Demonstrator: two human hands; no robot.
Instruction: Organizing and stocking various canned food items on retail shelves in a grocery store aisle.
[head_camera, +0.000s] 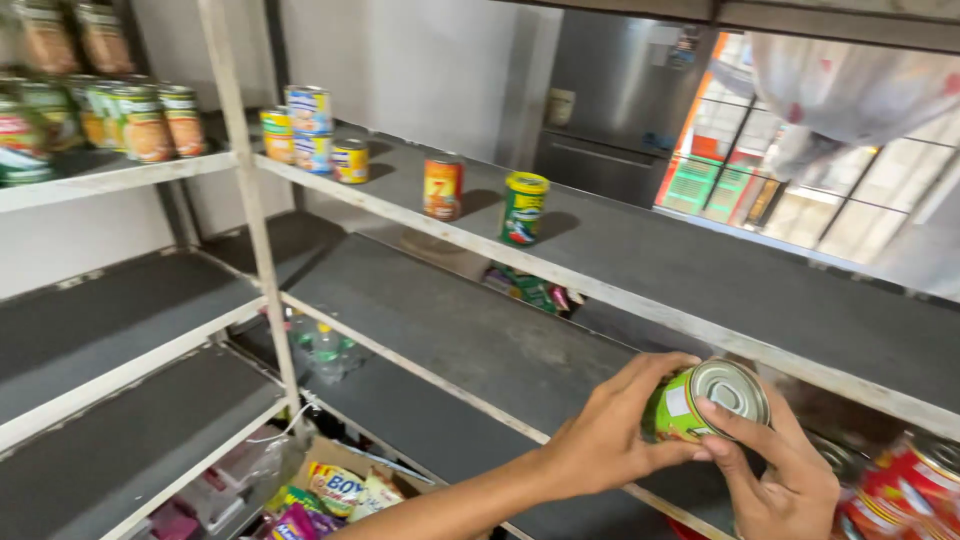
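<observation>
Both of my hands hold a small green tin can (700, 402) with a silver lid, tilted so the lid faces up and right. My left hand (610, 432) wraps the can's body from the left. My right hand (785, 475) grips it from below and the right, fingertips on the lid's rim. The can hangs in front of the grey metal shelving (640, 260), below the upper right shelf board. On that board stand an orange can (442, 186) and a green can with a yellow lid (524, 208).
More cans are stacked at the upper left (140, 120) and near the upright post (310, 125). Red cans (910, 490) sit at the lower right. Plastic bottles (325, 345) and colourful snack packets (330, 495) lie on lower levels. A steel fridge (620, 100) stands behind.
</observation>
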